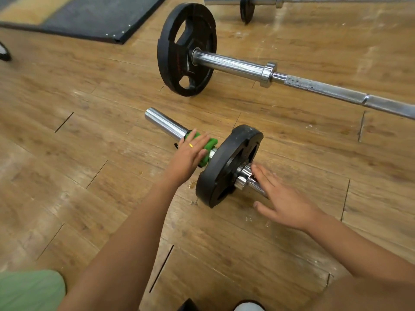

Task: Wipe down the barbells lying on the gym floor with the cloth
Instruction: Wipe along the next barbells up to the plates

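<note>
Gym floor [89,198] of tan wood-look planks across the whole frame, scuffed, with white dusty smears toward the upper right and dark gaps at several plank joints. In the upper left, a black mat [89,16] with a tan strip, its edge standing slightly proud of the planks. At centre, the nearest barbell [165,124] lying on the floor, chrome sleeve pointing to the upper left, one black plate [226,167] standing on edge on it. Left hand [190,153] open, fingers straight, a gold ring [190,145] on one, pressing a bunched green cloth [205,151] onto the sleeve just left of that plate. Right hand [285,203] likewise open and flat, fingertips resting on the bar just right of the chrome collar [242,180], gripping nothing. Above centre, a second barbell [314,87] running off to the right edge, carrying a larger black plate [186,48] with cut-out grips, shaft dull and speckled past its own collar. Along the top edge, a third bar [224,0] with a small black plate [247,10]. In the lower left corner, pale green fabric [29,290].
</note>
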{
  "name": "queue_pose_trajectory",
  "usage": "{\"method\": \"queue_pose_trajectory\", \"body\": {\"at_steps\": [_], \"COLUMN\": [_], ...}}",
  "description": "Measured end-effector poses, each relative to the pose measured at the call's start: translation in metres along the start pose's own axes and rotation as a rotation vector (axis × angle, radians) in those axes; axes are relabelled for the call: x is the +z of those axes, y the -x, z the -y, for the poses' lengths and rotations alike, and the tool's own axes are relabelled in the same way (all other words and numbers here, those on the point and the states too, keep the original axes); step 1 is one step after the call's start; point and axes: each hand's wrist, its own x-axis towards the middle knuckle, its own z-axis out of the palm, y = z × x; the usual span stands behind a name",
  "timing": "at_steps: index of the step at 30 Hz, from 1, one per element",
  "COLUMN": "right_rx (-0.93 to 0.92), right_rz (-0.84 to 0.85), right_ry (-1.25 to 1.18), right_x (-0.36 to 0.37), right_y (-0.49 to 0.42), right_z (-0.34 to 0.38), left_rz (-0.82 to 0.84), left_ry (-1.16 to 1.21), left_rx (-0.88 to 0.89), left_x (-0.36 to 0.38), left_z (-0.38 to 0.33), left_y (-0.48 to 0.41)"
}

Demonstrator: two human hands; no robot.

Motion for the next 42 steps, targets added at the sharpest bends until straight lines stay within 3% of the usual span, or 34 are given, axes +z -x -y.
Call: {"method": "queue_pose_trajectory", "body": {"at_steps": [3,8,11,20,25,33,38,40,42], "right_rx": [0.004,-0.067,-0.045,0.012,0.021,0.034,0.021,0.018,0.019], "right_rz": [-0.050,-0.075,-0.081,-0.079,-0.076,-0.073,-0.070,-0.076,-0.071], "right_ry": [0.003,0.072,0.049,0.006,0.018,0.050,0.071,0.069,0.064], "right_x": [-0.003,-0.012,-0.014,-0.024,-0.029,-0.032,-0.034,-0.034,-0.034], "right_y": [-0.002,-0.001,-0.004,-0.011,-0.012,-0.010,-0.010,-0.010,-0.010], "right_z": [-0.008,-0.016,-0.020,-0.037,-0.042,-0.045,-0.044,-0.044,-0.043], "left_rz": [-0.012,0.049,0.025,-0.097,-0.019,-0.049,0.068,0.022,-0.103], "left_ry": [0.018,-0.025,0.001,0.097,0.068,0.073,-0.087,-0.011,0.133], "left_rx": [-0.060,0.097,0.101,-0.127,-0.002,-0.032,0.174,0.086,-0.119], "left_x": [-0.001,0.008,0.009,0.016,0.019,0.020,0.018,0.019,0.019], "left_z": [-0.007,-0.016,-0.019,-0.009,-0.015,-0.025,-0.017,-0.015,-0.017], "left_y": [-0.015,-0.016,-0.024,-0.064,-0.061,-0.068,-0.059,-0.063,-0.070]}}
